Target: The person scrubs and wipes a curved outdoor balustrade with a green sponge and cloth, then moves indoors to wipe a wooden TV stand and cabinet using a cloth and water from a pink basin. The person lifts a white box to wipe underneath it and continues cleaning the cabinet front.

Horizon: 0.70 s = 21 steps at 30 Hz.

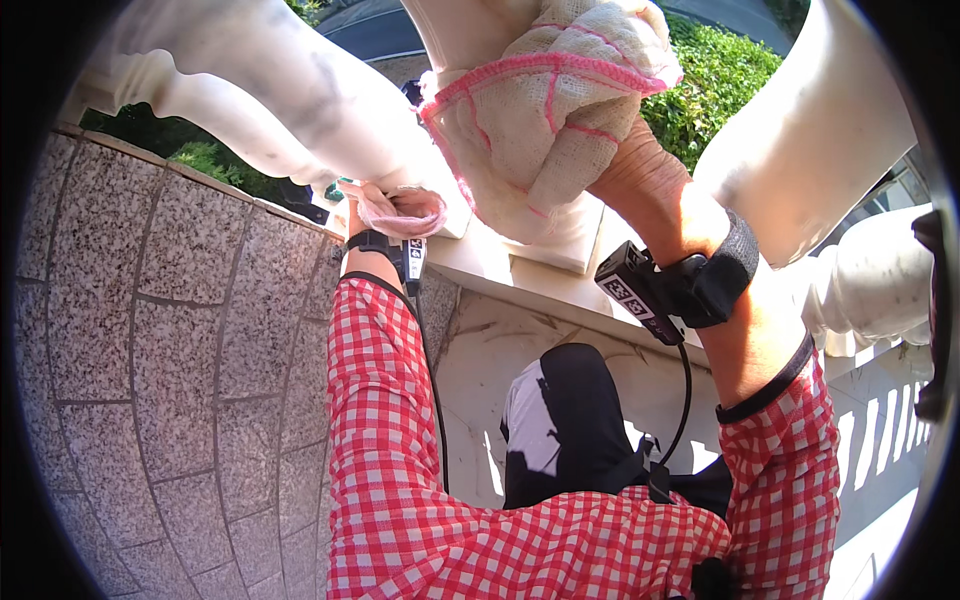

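A white gauze-like cloth (517, 127) with pink edging and stitching lies bunched against a pale stone baluster (469, 34). My right hand (637, 161) is mostly covered by this cloth and presses it to the stone, gripping its folds. Low on the left, my left hand (355, 216) reaches to the base of another marbled baluster (337, 90). A crumpled pink cloth (405, 212) is bunched at that hand and hides most of it, so its fingers do not show.
Balusters flank both sides, including a thick one (817, 127) at right. They stand on a pale stone ledge (551, 289). A speckled granite-tile wall (187, 330) rises at left. Green shrubs (712, 75) and a road show beyond. Cabled devices (637, 292) are strapped to both wrists. My bent knee (577, 405) is below.
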Motion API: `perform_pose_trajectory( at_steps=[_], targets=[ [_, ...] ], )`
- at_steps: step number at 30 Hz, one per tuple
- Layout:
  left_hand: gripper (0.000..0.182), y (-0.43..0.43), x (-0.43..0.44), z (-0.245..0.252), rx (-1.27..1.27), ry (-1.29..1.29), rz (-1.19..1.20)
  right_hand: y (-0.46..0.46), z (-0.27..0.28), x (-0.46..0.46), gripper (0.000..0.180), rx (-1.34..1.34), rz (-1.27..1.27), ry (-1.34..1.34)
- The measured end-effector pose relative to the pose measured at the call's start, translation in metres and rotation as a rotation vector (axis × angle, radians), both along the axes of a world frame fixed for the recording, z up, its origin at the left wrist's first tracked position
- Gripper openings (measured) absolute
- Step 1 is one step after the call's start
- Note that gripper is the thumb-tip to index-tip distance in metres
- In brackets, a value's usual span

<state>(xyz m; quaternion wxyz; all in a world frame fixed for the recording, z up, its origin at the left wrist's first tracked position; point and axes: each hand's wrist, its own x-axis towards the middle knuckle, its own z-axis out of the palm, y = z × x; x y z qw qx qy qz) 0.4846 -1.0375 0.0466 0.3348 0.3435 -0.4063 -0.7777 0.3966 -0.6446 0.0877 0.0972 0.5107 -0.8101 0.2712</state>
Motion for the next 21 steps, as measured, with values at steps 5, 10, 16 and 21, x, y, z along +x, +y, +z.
perform_pose_trajectory(
  at_steps=[5,10,16,21],
  targets=[
    [0.033,0.034,-0.005,0.010,-0.043,-0.005,0.269,0.005,-0.017,-0.004,0.032,0.062,-0.044,-0.025],
    [0.050,0.091,0.006,0.010,-0.570,-0.094,0.586,0.004,-0.016,-0.006,0.030,0.066,-0.043,-0.027],
    [0.056,0.149,0.056,-0.017,-1.655,-0.346,0.298,0.003,-0.019,-0.005,0.027,0.070,-0.043,-0.023],
    [0.070,0.131,0.056,-0.044,-1.721,-0.662,0.213,0.003,-0.020,-0.003,0.026,0.075,-0.041,-0.028]
  ],
)
